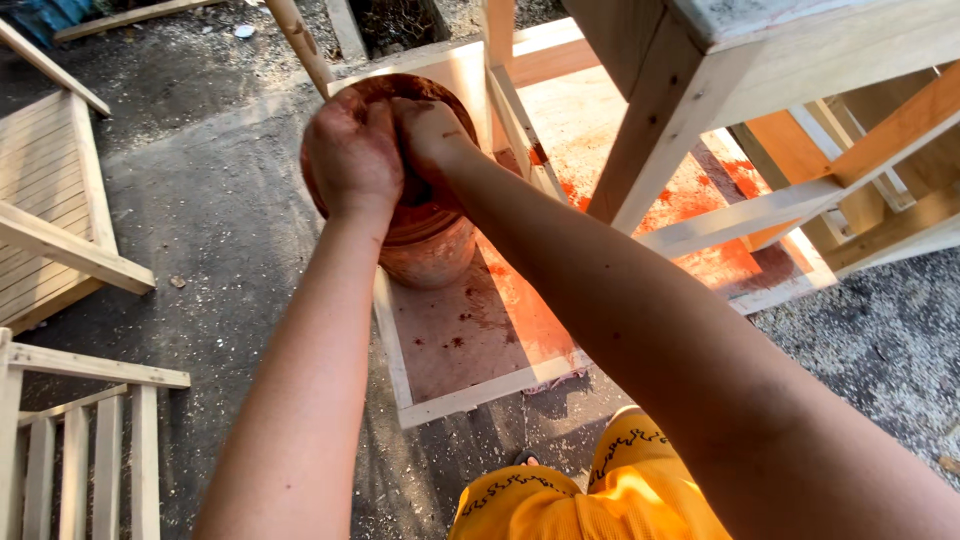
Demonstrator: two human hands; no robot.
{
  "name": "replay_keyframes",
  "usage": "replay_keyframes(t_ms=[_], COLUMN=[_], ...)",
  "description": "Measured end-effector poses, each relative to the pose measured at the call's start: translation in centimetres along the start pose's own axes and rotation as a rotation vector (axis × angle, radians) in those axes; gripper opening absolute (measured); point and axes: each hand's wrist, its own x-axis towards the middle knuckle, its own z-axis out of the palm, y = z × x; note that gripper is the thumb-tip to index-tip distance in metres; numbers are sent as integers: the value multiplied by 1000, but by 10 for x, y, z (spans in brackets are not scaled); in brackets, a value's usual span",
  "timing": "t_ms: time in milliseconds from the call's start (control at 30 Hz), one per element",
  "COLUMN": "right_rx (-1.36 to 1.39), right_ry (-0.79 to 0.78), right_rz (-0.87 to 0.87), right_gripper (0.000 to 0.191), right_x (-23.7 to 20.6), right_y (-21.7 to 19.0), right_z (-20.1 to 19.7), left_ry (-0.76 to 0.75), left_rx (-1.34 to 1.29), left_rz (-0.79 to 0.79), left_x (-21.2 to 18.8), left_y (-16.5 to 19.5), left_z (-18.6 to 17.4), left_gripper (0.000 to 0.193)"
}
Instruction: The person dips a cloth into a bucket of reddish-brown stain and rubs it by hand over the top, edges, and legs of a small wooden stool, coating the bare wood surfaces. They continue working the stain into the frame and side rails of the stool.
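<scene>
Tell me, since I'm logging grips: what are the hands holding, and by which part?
Both the left hand and the right hand are closed together over the mouth of the stained bucket. What they clutch between them cannot be told.

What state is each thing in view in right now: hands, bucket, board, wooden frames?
Left hand: stain-smeared, closed over the bucket's mouth.
Right hand: stained, pressed into the bucket beside the left.
Bucket: upright, coated reddish-brown, standing on the board.
Board: lying flat, blotched with orange-red stain.
Wooden frame: bare, unstained, standing over the board.
Slatted frames: bare, lying on the ground.
</scene>
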Motion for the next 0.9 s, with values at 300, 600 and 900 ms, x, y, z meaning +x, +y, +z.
replay_keyframes(t_ms=[300, 600, 900], right_rx=[46, 10, -111], right_ry=[88, 251, 222], right_rz=[123, -192, -105], right_gripper=[48, 50, 44], right_x=[-8, -3, -3], right_y=[-15, -10, -15], right_z=[-1, 6, 12], left_ry=[-165, -174, -94], left_rx=[42, 1, -148], left_rz=[-257, -376, -440], left_x=[3, 14, 16], left_y=[15, -15, -8], left_z=[9, 26, 17], left_gripper=[27, 51, 33])
